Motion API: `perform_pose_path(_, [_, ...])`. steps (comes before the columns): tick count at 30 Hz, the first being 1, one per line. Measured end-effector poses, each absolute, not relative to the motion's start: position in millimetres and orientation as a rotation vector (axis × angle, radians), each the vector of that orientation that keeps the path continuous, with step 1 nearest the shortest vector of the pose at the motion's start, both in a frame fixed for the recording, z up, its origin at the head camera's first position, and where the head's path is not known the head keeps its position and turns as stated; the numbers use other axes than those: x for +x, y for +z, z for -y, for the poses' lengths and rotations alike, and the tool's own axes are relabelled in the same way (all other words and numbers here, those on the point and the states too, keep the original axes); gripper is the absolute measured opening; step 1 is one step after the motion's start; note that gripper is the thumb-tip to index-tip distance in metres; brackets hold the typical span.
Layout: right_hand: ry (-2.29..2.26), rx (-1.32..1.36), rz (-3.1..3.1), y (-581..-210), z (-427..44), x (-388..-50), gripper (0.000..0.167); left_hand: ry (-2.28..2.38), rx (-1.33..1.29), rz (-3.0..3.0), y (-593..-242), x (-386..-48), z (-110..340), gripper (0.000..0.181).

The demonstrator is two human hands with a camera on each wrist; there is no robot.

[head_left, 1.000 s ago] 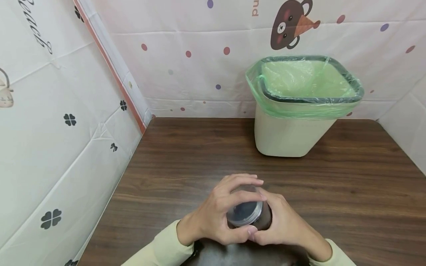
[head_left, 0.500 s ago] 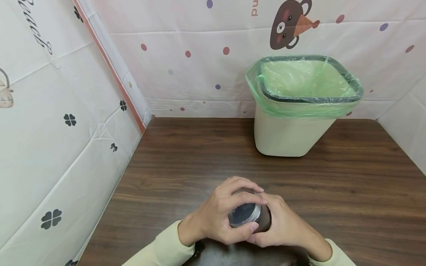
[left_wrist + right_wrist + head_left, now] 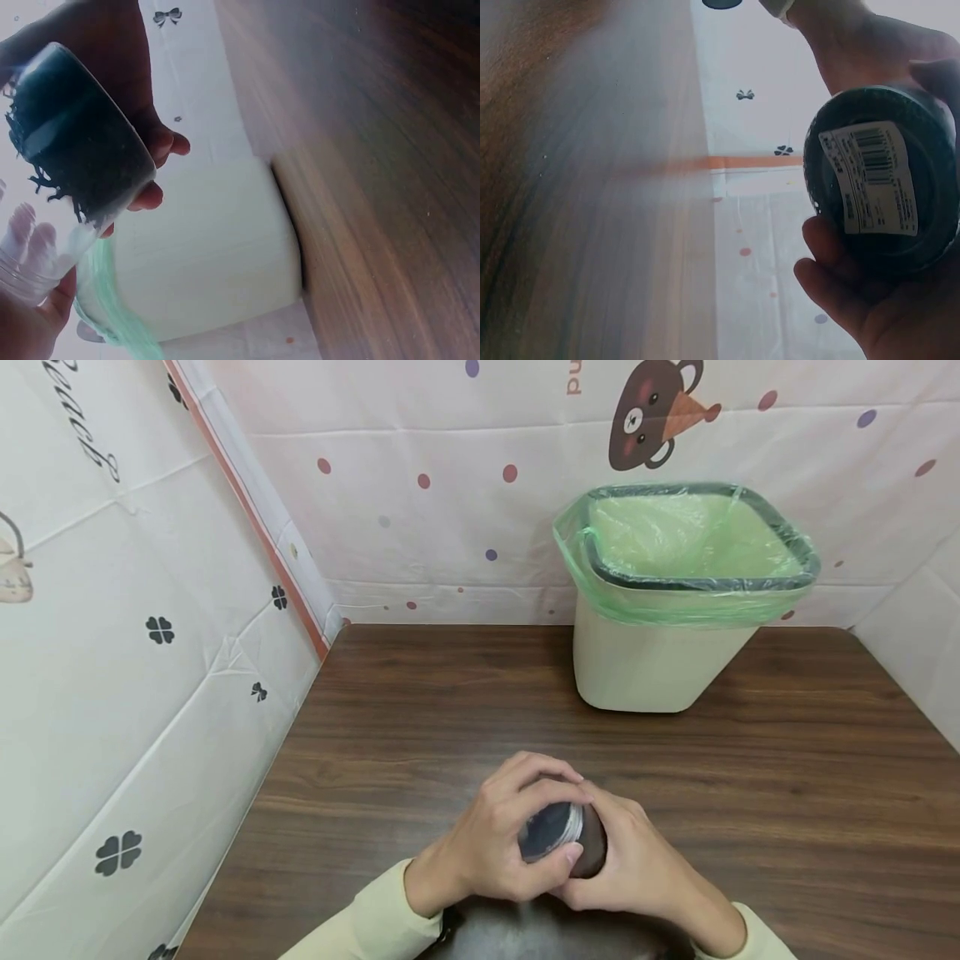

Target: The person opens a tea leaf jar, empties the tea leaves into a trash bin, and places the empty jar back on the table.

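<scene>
Both hands hold a clear jar (image 3: 547, 830) with dark contents above the table's near part in the head view. The left hand (image 3: 497, 835) curls its fingers and thumb round the clear ridged end, while the right hand (image 3: 643, 860) grips the darker end. The jar lies tilted. In the left wrist view the jar (image 3: 82, 142) shows dark strands inside, with the left hand (image 3: 30, 330) at its clear end. A white barcode label (image 3: 874, 180) is on the round base in the right wrist view, where the right hand's fingers (image 3: 840, 285) wrap the side.
A cream bin (image 3: 645, 660) lined with a green bag (image 3: 675, 610) stands at the back right of the brown wooden table (image 3: 420, 693). Printed white sheets (image 3: 420, 527) hang behind the table and along its left side.
The jar has tipped further, so its clear end looks narrower and more of its dark side shows. Both hands have shifted slightly with it and keep their grip.
</scene>
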State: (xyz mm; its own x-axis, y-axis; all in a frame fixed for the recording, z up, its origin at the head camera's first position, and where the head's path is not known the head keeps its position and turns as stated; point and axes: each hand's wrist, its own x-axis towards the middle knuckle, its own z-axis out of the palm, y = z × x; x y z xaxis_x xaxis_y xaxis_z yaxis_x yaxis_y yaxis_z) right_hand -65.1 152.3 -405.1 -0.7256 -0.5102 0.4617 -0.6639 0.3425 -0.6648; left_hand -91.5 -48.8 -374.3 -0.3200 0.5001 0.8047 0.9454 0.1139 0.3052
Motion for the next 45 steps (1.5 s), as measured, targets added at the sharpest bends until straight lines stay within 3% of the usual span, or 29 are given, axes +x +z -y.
perform_pose_path(18, [1.059,0.875,2.462,-407.0,-150.5,-62.1,0.086,-1.140,-1.256,1.955,-378.3,-88.6,46.0,0.037])
perform_pose_path(38, [1.051,0.892,2.452,-408.3,-152.4,-64.7,0.089,-1.155,-1.279,1.974,-376.5,-88.6,48.3,0.039])
perform_pose_path(45, [1.094,0.894,2.473,-407.6,-152.7,-63.7,0.091,-1.147,-1.295,1.971,-373.2,-87.9,50.2,0.050])
